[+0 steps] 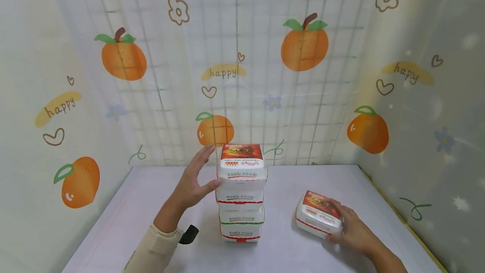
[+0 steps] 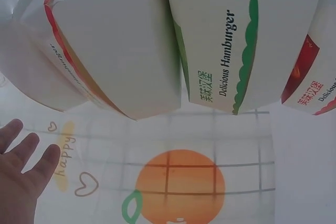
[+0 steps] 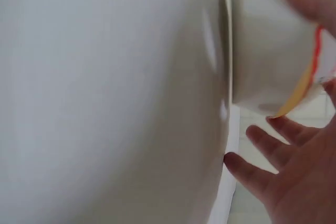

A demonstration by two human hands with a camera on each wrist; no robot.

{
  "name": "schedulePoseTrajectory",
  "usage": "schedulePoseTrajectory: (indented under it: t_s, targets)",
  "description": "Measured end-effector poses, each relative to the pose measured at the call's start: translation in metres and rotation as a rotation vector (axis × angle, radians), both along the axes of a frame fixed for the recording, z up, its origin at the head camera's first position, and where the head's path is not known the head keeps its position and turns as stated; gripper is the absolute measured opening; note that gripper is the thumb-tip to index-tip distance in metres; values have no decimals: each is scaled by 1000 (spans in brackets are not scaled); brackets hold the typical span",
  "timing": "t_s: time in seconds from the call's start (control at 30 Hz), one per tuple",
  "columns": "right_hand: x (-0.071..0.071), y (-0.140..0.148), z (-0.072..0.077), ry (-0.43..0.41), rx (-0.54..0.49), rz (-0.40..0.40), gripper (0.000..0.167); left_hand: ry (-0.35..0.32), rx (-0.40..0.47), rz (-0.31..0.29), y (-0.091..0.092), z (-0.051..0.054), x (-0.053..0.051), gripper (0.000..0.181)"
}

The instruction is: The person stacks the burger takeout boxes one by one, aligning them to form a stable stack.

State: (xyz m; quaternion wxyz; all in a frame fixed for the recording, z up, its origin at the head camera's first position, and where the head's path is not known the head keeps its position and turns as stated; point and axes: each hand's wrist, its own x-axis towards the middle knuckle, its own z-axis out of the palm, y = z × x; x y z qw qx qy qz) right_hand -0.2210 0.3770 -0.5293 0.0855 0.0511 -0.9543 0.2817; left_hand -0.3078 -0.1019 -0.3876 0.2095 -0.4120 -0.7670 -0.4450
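A stack of white hamburger boxes (image 1: 242,197) stands upright in the middle of the table, with a burger picture on its top lid. My left hand (image 1: 195,180) is raised at the stack's left side, fingers extended and thumb near the top box. In the left wrist view, the visible fingers (image 2: 32,145) are apart from the boxes. Off to the right, another hamburger box (image 1: 318,214) sits turned at an angle. My right hand (image 1: 352,231) holds it by its right side, thumb at the front and fingers behind. Part of the grip is outside the right wrist view.
The white tabletop (image 1: 159,193) extends around the stack. Behind it hangs a white curtain (image 1: 257,92) printed with oranges and a grid, wrapping round both sides. A black strap (image 1: 188,234) sticks out at the left sleeve (image 1: 155,247).
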Motion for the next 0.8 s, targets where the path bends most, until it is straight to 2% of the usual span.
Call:
schedulePoseTrajectory:
  t_s: [0.13,0.27,0.5,0.8]
  targets:
    - [3,-5,8,-50,-73,-24,114,-22,-21,14,4,3,1,77]
    - [5,-12,26,-68,-127,-28,112,-39,-30,13,7,7,4,77]
    - [3,-22,54,-109,-218,-24,115,-30,-32,13,8,10,4,77]
    - [4,-27,84,-73,-308,-31,122,-11,-46,42,9,9,5,78]
